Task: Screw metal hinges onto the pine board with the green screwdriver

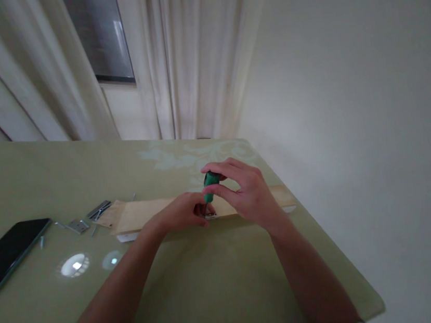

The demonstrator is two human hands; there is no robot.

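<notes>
Wooden board [143, 212]: laid lengthwise, its long axis run left to right
Left hand [182, 211]: placed over the board's near edge, fingers curled narrow; what is gripped cannot be told
Metal fitting [211, 216]: seen at the board's near edge, by the left fingertips
Green screwdriver [210, 179]: held steeply above the board's near edge, its top tilted slightly right, its shaft pointed down at the fitting
Right hand [250, 193]: raised above the board, the screwdriver's handle pinched by thumb and fingers

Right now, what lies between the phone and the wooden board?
In the head view: a silver plate, a darker metal piece and small metal bits.
</notes>
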